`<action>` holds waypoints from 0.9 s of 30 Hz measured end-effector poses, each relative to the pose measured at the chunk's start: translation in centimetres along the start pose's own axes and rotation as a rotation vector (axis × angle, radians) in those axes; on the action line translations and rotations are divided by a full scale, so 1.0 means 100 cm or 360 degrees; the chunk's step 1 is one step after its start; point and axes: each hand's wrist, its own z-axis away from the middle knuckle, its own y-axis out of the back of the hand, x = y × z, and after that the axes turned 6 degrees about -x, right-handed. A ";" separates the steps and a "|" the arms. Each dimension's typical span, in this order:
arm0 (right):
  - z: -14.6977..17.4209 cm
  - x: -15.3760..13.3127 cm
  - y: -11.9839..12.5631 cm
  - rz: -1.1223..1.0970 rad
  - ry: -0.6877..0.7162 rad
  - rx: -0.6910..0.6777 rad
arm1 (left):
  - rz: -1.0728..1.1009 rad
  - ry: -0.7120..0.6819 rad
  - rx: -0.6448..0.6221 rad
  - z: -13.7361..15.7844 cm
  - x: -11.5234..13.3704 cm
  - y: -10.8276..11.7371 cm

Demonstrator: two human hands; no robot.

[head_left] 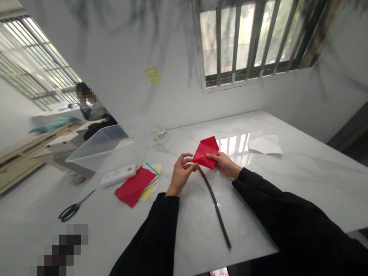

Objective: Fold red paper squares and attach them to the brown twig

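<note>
A folded piece of red paper [207,148], with crease lines and a raised flap at its top, is held up over the white marbled table. My right hand [226,164] grips its right side, the thumb lying on top and the other fingers mostly hidden beneath. At the left corner, my left hand [183,171] has its thumb and curled fingers closed on the paper's edge. Below the paper a thin dark brown stick [215,203] lies on the tabletop, its upper end close to my left thumb.
To the left lie red, yellow and blue-edged paper sheets [135,187], a white box-shaped device [119,175], black scissors [69,212] and a clear plastic bin [97,147]. A white sheet [266,144] is at the right. A person [96,111] sits at the far left.
</note>
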 end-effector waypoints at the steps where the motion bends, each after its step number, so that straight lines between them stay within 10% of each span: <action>1: 0.000 -0.001 0.000 -0.0038 0.0002 0.0001 | -0.0023 -0.0011 -0.0012 0.000 0.001 0.001; 27: 0.000 -0.001 0.001 0.0040 -0.0051 -0.0053 | 0.0152 0.0054 0.0088 -0.001 -0.002 0.001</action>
